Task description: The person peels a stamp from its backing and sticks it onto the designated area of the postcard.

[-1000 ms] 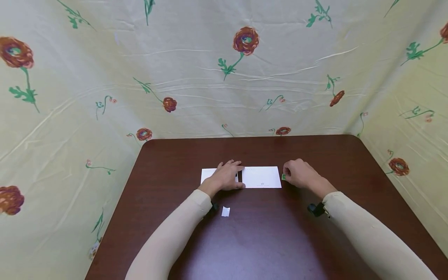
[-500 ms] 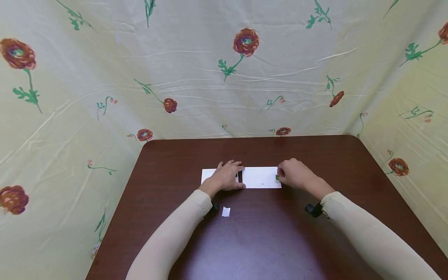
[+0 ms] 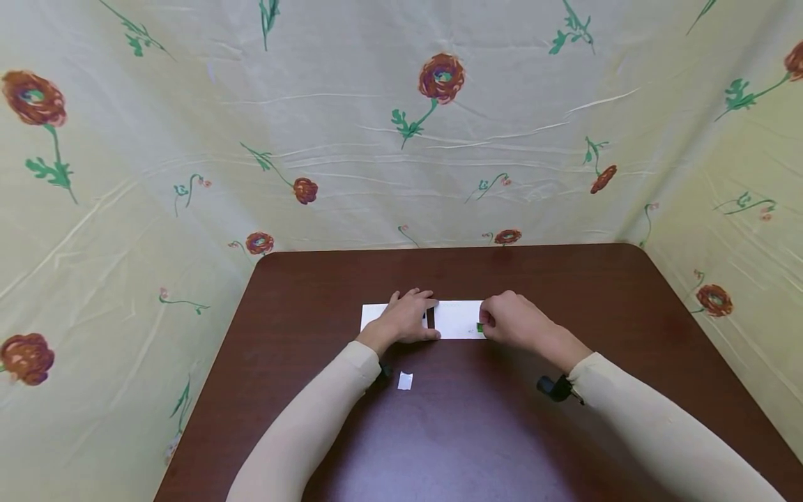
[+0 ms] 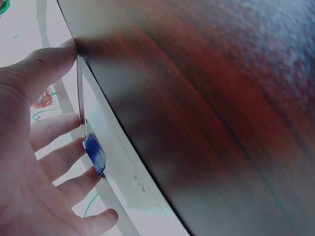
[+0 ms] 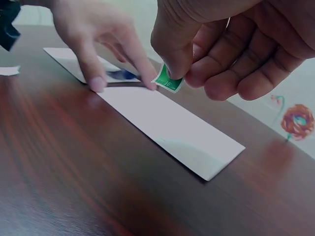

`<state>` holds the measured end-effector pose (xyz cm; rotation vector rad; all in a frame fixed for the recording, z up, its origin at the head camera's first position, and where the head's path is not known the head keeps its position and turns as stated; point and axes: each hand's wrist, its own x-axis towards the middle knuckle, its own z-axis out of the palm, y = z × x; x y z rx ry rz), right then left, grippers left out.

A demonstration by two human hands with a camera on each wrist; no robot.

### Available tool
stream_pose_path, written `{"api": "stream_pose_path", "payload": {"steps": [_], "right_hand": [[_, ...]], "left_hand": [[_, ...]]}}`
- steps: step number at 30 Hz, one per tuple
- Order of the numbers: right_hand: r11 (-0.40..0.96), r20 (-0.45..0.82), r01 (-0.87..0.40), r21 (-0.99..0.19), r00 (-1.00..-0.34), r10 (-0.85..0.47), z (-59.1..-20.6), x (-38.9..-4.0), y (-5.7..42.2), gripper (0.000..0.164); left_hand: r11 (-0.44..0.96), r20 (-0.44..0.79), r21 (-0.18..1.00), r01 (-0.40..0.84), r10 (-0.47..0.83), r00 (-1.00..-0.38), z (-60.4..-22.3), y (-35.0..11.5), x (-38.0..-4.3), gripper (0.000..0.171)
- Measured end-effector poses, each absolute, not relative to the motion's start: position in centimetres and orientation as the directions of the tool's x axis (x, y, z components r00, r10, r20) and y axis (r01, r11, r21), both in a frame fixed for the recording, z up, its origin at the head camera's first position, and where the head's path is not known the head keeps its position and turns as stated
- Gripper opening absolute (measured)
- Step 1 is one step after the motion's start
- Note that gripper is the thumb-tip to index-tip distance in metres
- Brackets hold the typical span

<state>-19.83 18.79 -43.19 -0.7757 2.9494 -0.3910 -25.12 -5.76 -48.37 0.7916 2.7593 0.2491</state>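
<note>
My right hand (image 3: 517, 322) pinches a small green postage stamp (image 5: 169, 80) between thumb and forefinger, over the right-hand white envelope (image 3: 456, 317). The stamp has a white serrated border and is held above the envelope in the right wrist view. My left hand (image 3: 403, 317) rests with spread fingers across the left-hand white envelope (image 3: 371, 314), its thumb and forefinger reaching the near end of the right one. A dark strip of table shows between the envelopes. By the left fingertips lies a blue stamp (image 4: 94, 150) with a serrated edge, mostly hidden from the head view.
A small white paper scrap (image 3: 405, 381) lies on the brown table (image 3: 464, 432), nearer my body than the envelopes. Flower-printed cloth (image 3: 351, 153) hangs behind the table and along both sides. Both wrists wear dark camera mounts.
My right hand has moved left with the green stamp, from beyond the right envelope's outer end to over that envelope. The left hand has stayed in place.
</note>
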Motion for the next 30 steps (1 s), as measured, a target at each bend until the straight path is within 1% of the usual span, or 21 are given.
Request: {"api": "stream_pose_path", "payload": {"steps": [7,14,19,26,30], "right_hand": [[0.814,0.029,-0.512,-0.273,-0.851,-0.525,-43.6,-18.6,17.6,0.013],[0.816,-0.013,-0.492,-0.305,-0.854,-0.520,-44.7,-17.6,16.9,0.011],[0.808,-0.021,-0.493,-0.322,-0.850,-0.527,-45.3,-17.3,16.7,0.012],[0.809,-0.024,-0.490,-0.325,-0.851,-0.525,-45.3,-17.1,16.4,0.014],[0.814,-0.030,-0.486,-0.318,-0.853,-0.521,-45.2,-17.2,16.4,0.014]], "left_hand": [[0.831,-0.196,0.235,0.504,0.548,-0.813,-48.5,-5.8,-25.1,0.077],[0.827,-0.191,0.235,0.510,0.554,-0.810,-48.4,-5.9,-24.8,0.076],[0.827,-0.186,0.243,0.508,0.553,-0.812,-48.3,-5.9,-24.9,0.076],[0.818,-0.184,0.269,0.509,0.562,-0.806,-48.1,-6.0,-25.0,0.077],[0.811,-0.156,0.265,0.521,0.569,-0.807,-48.0,-6.1,-25.0,0.074]]}}
